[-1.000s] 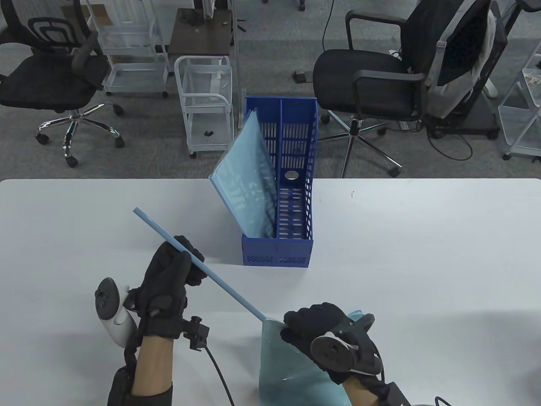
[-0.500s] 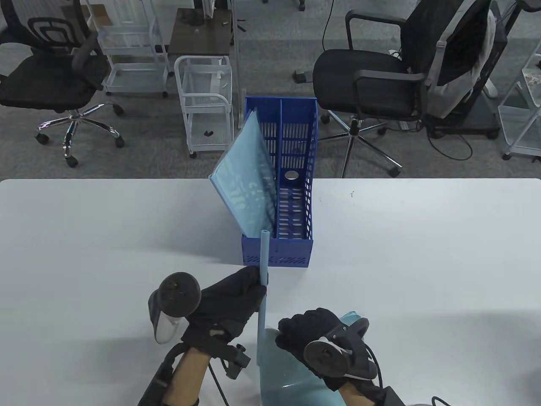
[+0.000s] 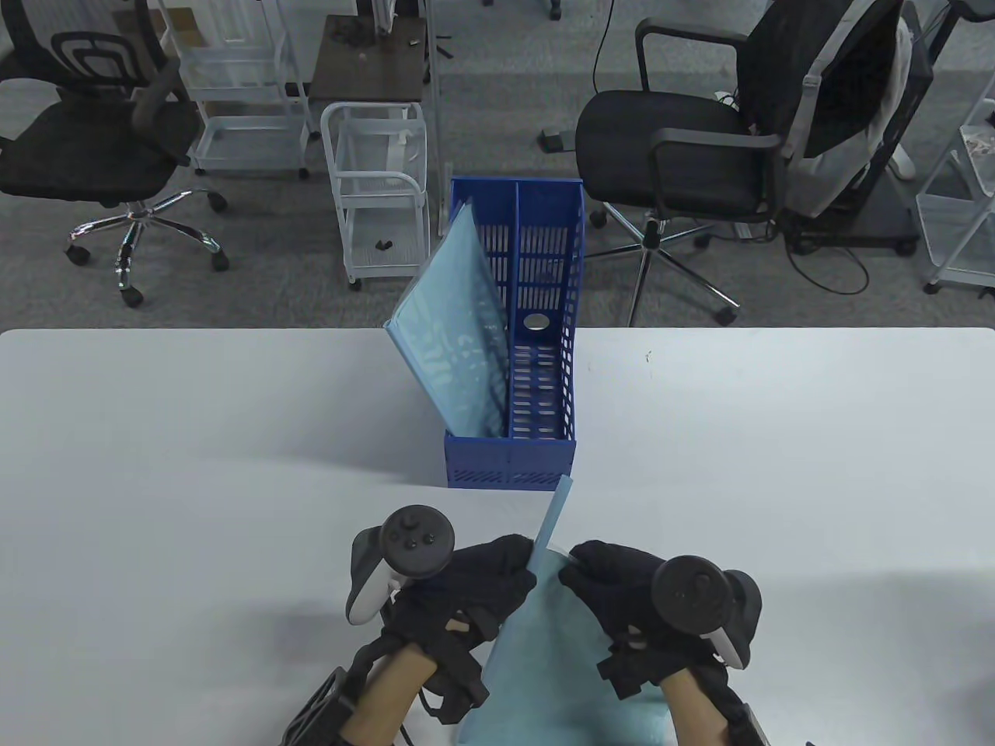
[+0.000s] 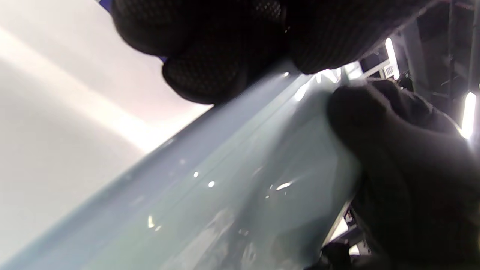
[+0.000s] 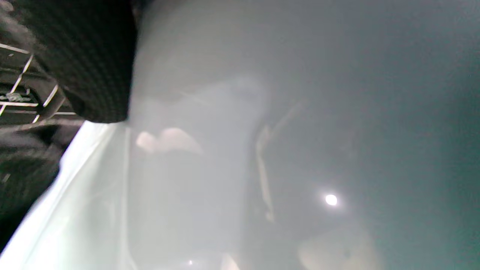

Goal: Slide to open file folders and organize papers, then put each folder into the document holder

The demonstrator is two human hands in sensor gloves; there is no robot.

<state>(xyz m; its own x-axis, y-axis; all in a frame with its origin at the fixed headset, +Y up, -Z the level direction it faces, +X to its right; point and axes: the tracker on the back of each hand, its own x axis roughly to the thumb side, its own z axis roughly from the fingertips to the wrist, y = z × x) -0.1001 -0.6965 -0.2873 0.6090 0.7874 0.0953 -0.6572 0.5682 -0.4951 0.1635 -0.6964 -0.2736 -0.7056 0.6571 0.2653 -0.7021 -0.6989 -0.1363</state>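
Observation:
A blue two-slot document holder (image 3: 509, 466) stands mid-table. One light blue folder (image 3: 459, 334) leans in its left slot; the right slot holds nothing. Near the front edge a second pale blue folder (image 3: 556, 668) is held up between both hands. My left hand (image 3: 519, 571) grips its light blue slide bar (image 3: 556, 505), which runs along the folder's left edge and points at the holder. My right hand (image 3: 579, 567) pinches the folder's top from the right. The left wrist view shows my fingers (image 4: 210, 71) curled on the bar (image 4: 187, 157). The folder (image 5: 300, 131) fills the right wrist view.
The white table (image 3: 777, 466) stretches to both sides of the holder. Beyond its far edge stand a black office chair (image 3: 684, 155), another chair (image 3: 85, 140) at the far left and a white wire cart (image 3: 377, 186).
My left hand swung the slide bar from pointing far left, through upright, onto the folder's left edge, and moved right beside my right hand. The right hand shifted slightly right.

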